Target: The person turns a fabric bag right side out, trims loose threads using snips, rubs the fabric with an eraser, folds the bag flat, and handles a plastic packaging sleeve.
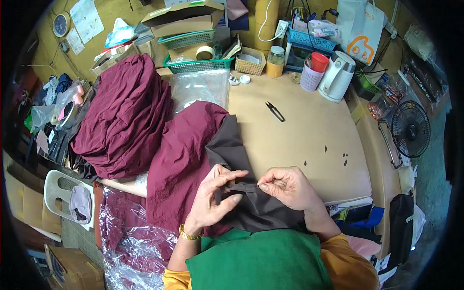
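Observation:
Dark grey fabric (227,145) joined to a maroon cloth (186,145) lies across the table edge and over my lap. My right hand (285,188) pinches thumb and forefinger together at the end of a narrow folded band of the dark fabric; anything smaller between the fingertips is too small to make out. My left hand (215,195), with a gold watch on the wrist, is beside the same band, its thumb and fingers apart. Black thread snips (275,111) lie on the table beyond my hands.
A tall maroon fabric pile (125,121) stands at left on the tan table (299,130). Small dark scraps (345,159) lie at right. Along the back are a green basket (198,66), a jar (276,62), a purple cup (311,77) and a white kettle (337,75).

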Available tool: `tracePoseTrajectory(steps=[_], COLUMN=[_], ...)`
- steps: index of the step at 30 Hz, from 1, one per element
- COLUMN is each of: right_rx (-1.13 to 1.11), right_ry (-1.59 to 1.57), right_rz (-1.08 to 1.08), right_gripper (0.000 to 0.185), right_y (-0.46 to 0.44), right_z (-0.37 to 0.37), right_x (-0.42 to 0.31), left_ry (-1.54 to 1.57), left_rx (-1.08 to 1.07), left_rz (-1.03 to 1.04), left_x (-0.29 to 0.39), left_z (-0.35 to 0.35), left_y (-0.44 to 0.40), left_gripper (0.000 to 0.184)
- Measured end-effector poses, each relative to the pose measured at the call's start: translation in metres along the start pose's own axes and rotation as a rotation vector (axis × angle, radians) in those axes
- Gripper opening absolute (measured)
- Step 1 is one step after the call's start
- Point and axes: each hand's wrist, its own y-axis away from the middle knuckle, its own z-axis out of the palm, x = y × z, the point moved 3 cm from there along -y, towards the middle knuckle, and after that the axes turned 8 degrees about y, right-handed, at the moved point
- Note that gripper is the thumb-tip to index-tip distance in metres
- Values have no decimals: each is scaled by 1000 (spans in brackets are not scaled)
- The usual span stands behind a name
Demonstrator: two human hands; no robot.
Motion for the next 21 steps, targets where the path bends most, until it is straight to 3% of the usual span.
tracePoseTrajectory(steps=[2, 3, 5, 9, 11, 18, 20, 21], right_rx=[37, 37, 114, 155, 134, 245, 226, 211], right_ry=[7, 7, 447, 632, 813, 602, 612, 792], right_rz=[15, 15, -119, -264, -436, -196, -321, -474], right_gripper=[10, 10, 7, 10, 9, 9, 12, 11], right_y=[0, -1, -2, -7, -7, -4, -6, -8], right_z=[2, 3, 2, 0, -1, -19, -15, -12], right_x=[0, -5, -23, -32, -32, -28, -34, -35], left_ry=[-220, -204, -201, -248, -259, -159, -156, -152], left_rx=[-29, 30, 43, 24, 26, 56, 55, 55], left_rz=[5, 11, 11, -2, -27, -82, -98, -113], left_x=[1, -2, -9, -2, 0, -5, -4, -4], left_z=[2, 6, 8, 11, 12, 4, 5, 6], left_y=[2, 2, 4, 1, 2, 5, 5, 4], left_gripper=[32, 22, 21, 18, 17, 11, 11, 11])
